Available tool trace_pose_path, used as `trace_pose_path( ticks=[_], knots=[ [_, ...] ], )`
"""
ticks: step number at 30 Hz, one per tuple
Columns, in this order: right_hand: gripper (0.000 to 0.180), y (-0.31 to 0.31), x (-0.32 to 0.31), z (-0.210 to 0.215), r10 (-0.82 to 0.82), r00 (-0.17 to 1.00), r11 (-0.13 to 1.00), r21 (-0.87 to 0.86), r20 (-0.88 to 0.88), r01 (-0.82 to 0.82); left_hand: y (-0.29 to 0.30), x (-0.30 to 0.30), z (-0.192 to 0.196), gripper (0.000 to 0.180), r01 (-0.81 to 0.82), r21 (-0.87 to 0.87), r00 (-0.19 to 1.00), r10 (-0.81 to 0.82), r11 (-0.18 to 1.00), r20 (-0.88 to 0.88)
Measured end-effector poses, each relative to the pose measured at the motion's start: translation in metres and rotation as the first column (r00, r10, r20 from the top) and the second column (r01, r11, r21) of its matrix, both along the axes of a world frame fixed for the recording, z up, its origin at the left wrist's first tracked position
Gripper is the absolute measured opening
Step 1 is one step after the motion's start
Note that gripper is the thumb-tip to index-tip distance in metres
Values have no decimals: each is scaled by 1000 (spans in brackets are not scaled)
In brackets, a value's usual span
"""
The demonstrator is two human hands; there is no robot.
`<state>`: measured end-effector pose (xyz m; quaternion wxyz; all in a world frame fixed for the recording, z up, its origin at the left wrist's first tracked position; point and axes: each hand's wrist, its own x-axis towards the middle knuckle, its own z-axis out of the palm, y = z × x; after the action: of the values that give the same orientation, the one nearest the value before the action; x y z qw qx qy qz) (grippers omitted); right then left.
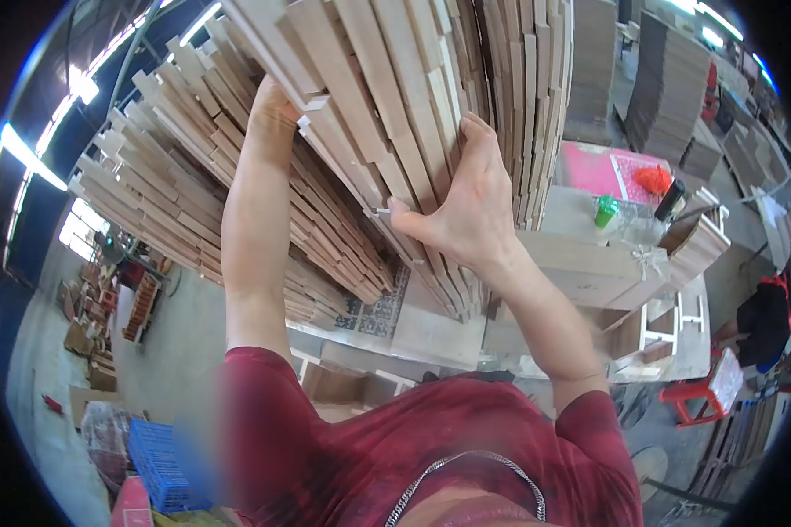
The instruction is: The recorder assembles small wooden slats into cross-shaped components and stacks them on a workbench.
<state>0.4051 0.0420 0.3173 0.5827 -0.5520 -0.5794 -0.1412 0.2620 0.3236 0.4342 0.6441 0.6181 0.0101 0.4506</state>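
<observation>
The right hand (473, 193) grips the wood stack (387, 114), piled but maybe not neat yet; the left hand (274, 98) beside it has a hidden grip.

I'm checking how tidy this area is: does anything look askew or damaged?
The strips at the right hand look ragged: some jut past their neighbours, so the stack's face is stepped, not flush. I see no clear damage.

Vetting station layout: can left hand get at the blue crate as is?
Probably not: the left hand is up at the wooden strips, partly hidden by them, while the blue crate sits low, off to the person's left. Turning and stooping would likely be needed.
</observation>
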Motion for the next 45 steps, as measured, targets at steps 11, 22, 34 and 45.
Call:
trace_pose_path(
  ticks=[11,22,34,45],
  knots=[
    [110,-4,14,-4,0,1000,995,-95,18,2,-102,22,-8,69,-288,-88,942,298,954,155],
    [112,7,44,117,365,920,924,177,-144,-339,-144,14,-26,89,-428,434,903,357,793,239],
    [93,47,27,103,243,970,937,259,-1,-234,-134,22,-31,98,-574,292,818,519,765,250],
    [74,55,48,84,466,865,873,252,-186,-417,-140,25,-68,61,-431,122,898,411,894,157]
  ],
)
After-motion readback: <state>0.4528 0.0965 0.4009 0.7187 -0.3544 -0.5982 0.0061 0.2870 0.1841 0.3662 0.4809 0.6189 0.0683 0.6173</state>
